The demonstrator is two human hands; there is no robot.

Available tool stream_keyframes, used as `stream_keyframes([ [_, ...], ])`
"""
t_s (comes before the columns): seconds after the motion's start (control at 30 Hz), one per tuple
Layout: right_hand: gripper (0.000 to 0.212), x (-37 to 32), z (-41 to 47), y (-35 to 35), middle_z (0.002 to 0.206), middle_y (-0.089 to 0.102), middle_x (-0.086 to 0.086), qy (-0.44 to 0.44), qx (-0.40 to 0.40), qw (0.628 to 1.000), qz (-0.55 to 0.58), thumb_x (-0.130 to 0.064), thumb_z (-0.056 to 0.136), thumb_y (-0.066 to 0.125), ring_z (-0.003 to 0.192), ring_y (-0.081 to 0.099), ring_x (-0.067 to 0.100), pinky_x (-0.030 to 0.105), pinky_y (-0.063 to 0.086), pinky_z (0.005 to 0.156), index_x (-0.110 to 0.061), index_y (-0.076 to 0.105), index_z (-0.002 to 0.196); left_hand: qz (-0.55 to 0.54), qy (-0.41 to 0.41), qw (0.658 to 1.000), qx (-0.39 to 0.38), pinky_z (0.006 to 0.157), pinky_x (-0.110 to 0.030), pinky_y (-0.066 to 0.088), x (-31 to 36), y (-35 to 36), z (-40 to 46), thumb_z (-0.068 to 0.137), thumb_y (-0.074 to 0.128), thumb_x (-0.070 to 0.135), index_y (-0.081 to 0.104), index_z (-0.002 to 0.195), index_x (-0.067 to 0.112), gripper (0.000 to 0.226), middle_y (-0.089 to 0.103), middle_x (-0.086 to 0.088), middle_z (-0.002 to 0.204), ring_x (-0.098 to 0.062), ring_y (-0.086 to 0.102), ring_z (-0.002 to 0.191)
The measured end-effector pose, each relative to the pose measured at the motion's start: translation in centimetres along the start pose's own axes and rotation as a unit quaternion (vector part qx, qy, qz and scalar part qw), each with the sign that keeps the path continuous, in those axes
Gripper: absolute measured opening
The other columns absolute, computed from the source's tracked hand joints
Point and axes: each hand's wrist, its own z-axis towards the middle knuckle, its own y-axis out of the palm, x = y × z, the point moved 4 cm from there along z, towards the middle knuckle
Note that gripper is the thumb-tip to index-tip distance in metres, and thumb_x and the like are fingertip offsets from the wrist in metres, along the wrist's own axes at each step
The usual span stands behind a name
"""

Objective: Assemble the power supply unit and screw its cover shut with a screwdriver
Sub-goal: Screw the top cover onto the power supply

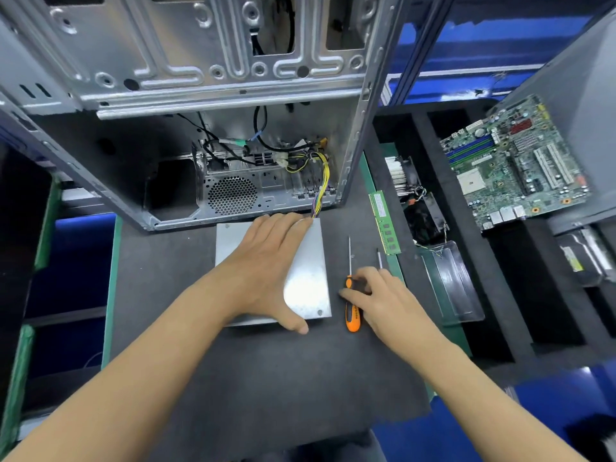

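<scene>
Dark foam matting (266,378) covers your bench, with an open computer case (213,95) standing at the far edge and a motherboard (513,161) propped in the tray to your right. Your left hand (266,265) lies flat and spread on the power supply unit (308,278), fingers straight toward its far corner, thumb hooked over the near edge. The unit sits on the mat just in front of the case, its wire bundle (320,188) running up into the chassis. Just to the right of it lies the screwdriver (351,305), and your right hand (383,295) is curled over the orange handle, fingertips pinching it; whether it has left the mat is hard to tell. A second thin shaft (379,258) lies close by your knuckles. If you lift the driver carelessly, you may knock that loose tool aside. If you ease off the left hand, the lid may shift and the screw holes misalign.
</scene>
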Motion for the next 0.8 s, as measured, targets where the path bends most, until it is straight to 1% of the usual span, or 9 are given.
stream_keyframes([
  [0.13,0.041,1.1,-0.2,0.6,0.106,0.058,-0.001,-0.048,-0.026,0.998,-0.015,-0.008,0.071,0.079,0.081,0.057,0.018,0.029,0.049,0.064,-0.025,0.066,0.105,0.005,-0.004,1.0,-0.002,0.122,-0.033,-0.005,0.1,-0.1,0.0,0.04,0.075,0.085,0.0,0.158,0.015,0.156,0.007,-0.002,0.158,-0.02,0.002,0.145],
  [0.23,0.009,2.1,-0.6,0.8,0.097,0.06,-0.018,-0.03,-0.028,0.998,0.041,-0.045,0.095,0.049,0.078,0.059,0.002,0.03,0.05,0.071,-0.046,0.052,0.103,0.009,-0.005,1.0,0.0,0.12,-0.03,-0.007,0.2,-0.1,0.0,0.039,0.075,0.085,0.002,0.158,0.014,0.157,0.008,-0.001,0.157,-0.019,0.003,0.144],
  [0.3,0.025,2.4,-1.1,0.2,0.111,0.06,-0.012,0.005,0.047,0.991,0.127,-0.018,0.093,0.059,0.085,0.063,0.011,0.034,0.055,0.073,-0.034,0.058,0.111,0.013,-0.006,1.0,-0.002,0.121,-0.032,-0.006,0.1,-0.1,0.0,0.039,0.074,0.086,0.003,0.158,0.013,0.157,0.009,-0.003,0.158,-0.021,0.004,0.145],
  [0.37,0.033,2.5,-1.7,-0.3,0.122,0.059,-0.004,0.043,0.179,0.952,0.243,0.001,0.085,0.068,0.105,0.063,0.014,0.035,0.054,0.089,-0.018,0.065,0.112,0.013,-0.007,1.0,-0.002,0.121,-0.033,-0.006,0.1,-0.1,0.0,0.039,0.073,0.087,0.005,0.158,0.013,0.156,0.01,-0.004,0.157,-0.022,0.005,0.145],
  [0.47,0.02,3.2,-1.7,-0.8,0.118,0.066,-0.007,0.185,0.299,0.824,0.445,-0.018,0.092,0.063,0.107,0.067,0.019,0.046,0.054,0.091,-0.026,0.065,0.11,0.014,-0.006,1.0,-0.005,0.123,-0.035,-0.005,0.2,-0.1,-0.1,0.039,0.072,0.088,0.006,0.158,0.014,0.155,0.009,-0.004,0.158,-0.023,0.004,0.146],
  [0.53,0.015,3.1,-1.1,-1.9,0.114,0.068,0.0,0.205,0.344,0.761,0.51,-0.02,0.095,0.058,0.102,0.07,0.022,0.045,0.057,0.088,-0.024,0.064,0.108,0.014,-0.006,1.0,-0.003,0.122,-0.033,-0.007,0.2,0.0,-0.1,0.04,0.073,0.087,0.006,0.158,0.014,0.154,0.009,-0.004,0.158,-0.022,0.004,0.146],
  [0.6,0.012,2.7,-0.3,-3.7,0.107,0.069,0.004,0.187,0.384,0.729,0.535,-0.018,0.097,0.055,0.097,0.072,0.023,0.04,0.058,0.086,-0.023,0.061,0.105,0.012,-0.004,1.0,-0.002,0.12,-0.03,-0.011,0.2,0.0,-0.1,0.04,0.074,0.086,0.007,0.158,0.014,0.153,0.009,-0.004,0.158,-0.021,0.002,0.146],
  [0.7,0.02,1.3,1.6,-6.5,0.1,0.071,0.002,0.167,0.392,0.703,0.569,-0.022,0.096,0.054,0.092,0.073,0.026,0.033,0.059,0.082,-0.041,0.061,0.097,0.014,-0.004,1.0,0.0,0.117,-0.026,-0.018,0.0,0.1,-0.1,0.04,0.069,0.088,0.005,0.158,0.015,0.153,0.007,-0.003,0.159,-0.02,-0.001,0.147],
  [0.8,0.013,0.5,3.8,-7.4,0.096,0.071,0.005,0.174,0.369,0.698,0.589,-0.018,0.097,0.054,0.089,0.074,0.028,0.037,0.06,0.081,-0.028,0.06,0.102,0.012,-0.004,1.0,-0.001,0.12,-0.031,-0.015,-0.1,0.3,-0.1,0.039,0.063,0.091,0.002,0.158,0.017,0.152,0.004,-0.002,0.16,-0.02,-0.004,0.148],
])
